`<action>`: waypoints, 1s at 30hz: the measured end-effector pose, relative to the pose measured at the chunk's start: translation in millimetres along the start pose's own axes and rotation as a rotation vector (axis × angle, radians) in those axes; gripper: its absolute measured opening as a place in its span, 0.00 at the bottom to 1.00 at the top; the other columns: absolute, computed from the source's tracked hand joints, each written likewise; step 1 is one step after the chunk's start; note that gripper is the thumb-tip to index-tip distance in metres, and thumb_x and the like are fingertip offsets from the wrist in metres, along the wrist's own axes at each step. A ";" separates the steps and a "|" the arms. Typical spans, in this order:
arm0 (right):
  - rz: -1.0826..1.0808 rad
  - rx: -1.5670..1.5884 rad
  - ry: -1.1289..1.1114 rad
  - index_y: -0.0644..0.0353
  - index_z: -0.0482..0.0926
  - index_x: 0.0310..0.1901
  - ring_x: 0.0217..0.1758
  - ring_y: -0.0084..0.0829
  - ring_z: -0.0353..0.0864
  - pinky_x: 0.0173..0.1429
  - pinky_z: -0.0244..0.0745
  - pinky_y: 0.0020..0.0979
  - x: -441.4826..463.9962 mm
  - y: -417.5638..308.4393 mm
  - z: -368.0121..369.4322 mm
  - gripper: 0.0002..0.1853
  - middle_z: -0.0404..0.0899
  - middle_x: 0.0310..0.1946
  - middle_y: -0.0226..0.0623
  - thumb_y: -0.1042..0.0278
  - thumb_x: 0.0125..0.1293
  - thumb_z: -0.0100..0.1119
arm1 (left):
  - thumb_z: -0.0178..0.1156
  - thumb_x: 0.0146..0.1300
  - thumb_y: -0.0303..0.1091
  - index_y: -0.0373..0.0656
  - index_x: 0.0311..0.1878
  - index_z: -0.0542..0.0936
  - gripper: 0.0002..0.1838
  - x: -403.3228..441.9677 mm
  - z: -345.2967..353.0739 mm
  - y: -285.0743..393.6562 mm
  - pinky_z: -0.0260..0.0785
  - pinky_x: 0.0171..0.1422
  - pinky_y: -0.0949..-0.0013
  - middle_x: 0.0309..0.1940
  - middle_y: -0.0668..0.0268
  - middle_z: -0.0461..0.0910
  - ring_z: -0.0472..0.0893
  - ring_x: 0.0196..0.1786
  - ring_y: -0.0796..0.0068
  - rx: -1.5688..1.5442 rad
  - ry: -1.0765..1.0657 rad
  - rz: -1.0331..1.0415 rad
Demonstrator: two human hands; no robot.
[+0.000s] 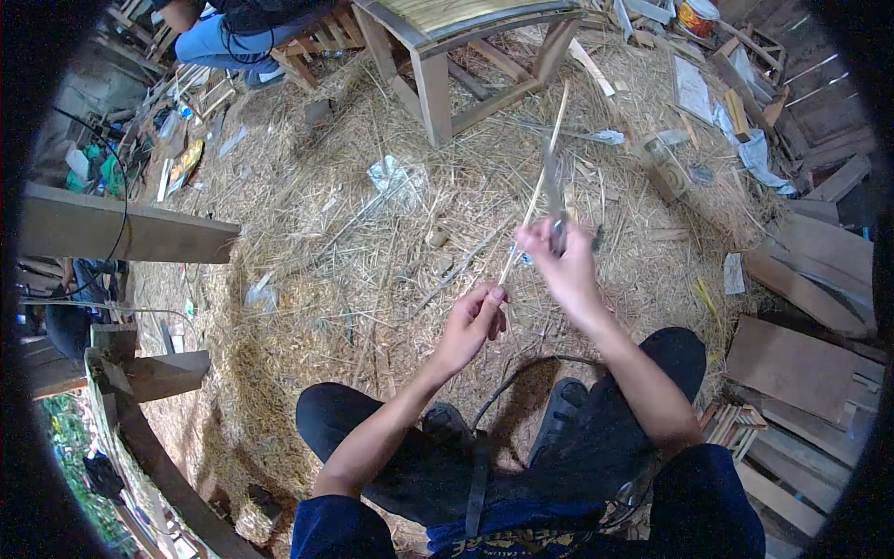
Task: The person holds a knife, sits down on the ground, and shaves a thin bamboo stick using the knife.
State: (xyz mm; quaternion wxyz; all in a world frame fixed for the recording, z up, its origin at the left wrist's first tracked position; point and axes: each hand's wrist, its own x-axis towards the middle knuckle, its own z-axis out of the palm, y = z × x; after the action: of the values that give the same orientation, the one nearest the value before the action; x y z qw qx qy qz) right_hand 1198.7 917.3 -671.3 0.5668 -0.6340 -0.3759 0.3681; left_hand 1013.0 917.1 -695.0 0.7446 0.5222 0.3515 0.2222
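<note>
A long, thin, pale strip (534, 203), which looks like bamboo or wood, slants up and away in front of me. My left hand (473, 328) is closed around its near end. My right hand (566, 265) is closed on the handle of a knife (553, 186), whose grey blade points away from me and is blurred. The blade lies close along the right side of the strip; whether they touch I cannot tell. Both hands are above the ground between my knees, the right one farther forward.
Shavings and straw-like scraps (372, 270) cover the ground. A wooden table-like frame (433, 98) stands ahead. A beam (130, 228) juts in from the left. Boards (792, 368) are stacked at right. Another person's leg (223, 45) shows at upper left. A dark strap or cable (507, 377) lies near my feet.
</note>
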 end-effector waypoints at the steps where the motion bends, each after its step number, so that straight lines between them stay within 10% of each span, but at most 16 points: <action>1: -0.024 0.010 -0.057 0.56 0.71 0.32 0.23 0.14 0.64 0.27 0.62 0.23 -13.4 0.4 8.2 0.14 0.67 0.21 0.20 0.65 0.64 0.69 | 0.45 0.80 0.43 0.40 0.44 0.76 0.17 -2.4 0.4 0.7 0.63 0.27 0.76 0.19 0.72 0.72 0.70 0.21 0.84 -0.008 0.013 0.011; 9: 0.038 0.010 -0.136 0.55 0.66 0.29 0.37 0.20 0.85 0.34 0.71 0.20 -31.0 -26.5 8.9 0.14 0.67 0.23 0.21 0.80 0.68 0.59 | 0.43 0.80 0.48 0.39 0.46 0.76 0.21 -24.8 6.9 17.8 0.66 0.25 0.74 0.17 0.72 0.70 0.73 0.19 0.82 0.115 0.031 -0.011; 21: -0.061 -0.265 -0.099 0.57 0.68 0.32 0.22 0.14 0.62 0.26 0.57 0.23 -41.4 -41.2 6.2 0.11 0.66 0.20 0.22 0.70 0.71 0.60 | 0.40 0.80 0.47 0.40 0.40 0.74 0.21 -39.4 7.0 31.1 0.67 0.28 0.69 0.20 0.68 0.71 0.74 0.21 0.78 0.391 -0.079 0.159; 30: 0.110 0.221 -0.216 0.53 0.64 0.32 0.24 0.14 0.64 0.29 0.63 0.22 -44.7 -29.8 3.7 0.14 0.65 0.23 0.21 0.67 0.74 0.58 | 0.43 0.80 0.49 0.45 0.34 0.72 0.21 -44.4 25.3 27.9 0.60 0.26 0.76 0.20 0.73 0.69 0.69 0.23 0.83 -0.246 -0.164 -0.030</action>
State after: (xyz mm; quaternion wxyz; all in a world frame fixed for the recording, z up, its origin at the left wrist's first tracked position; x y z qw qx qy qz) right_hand 1173.7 881.1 -640.1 0.5685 -0.5441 -0.3566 0.5036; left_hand 1004.1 880.3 -650.8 0.8325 0.4379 0.2673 0.2090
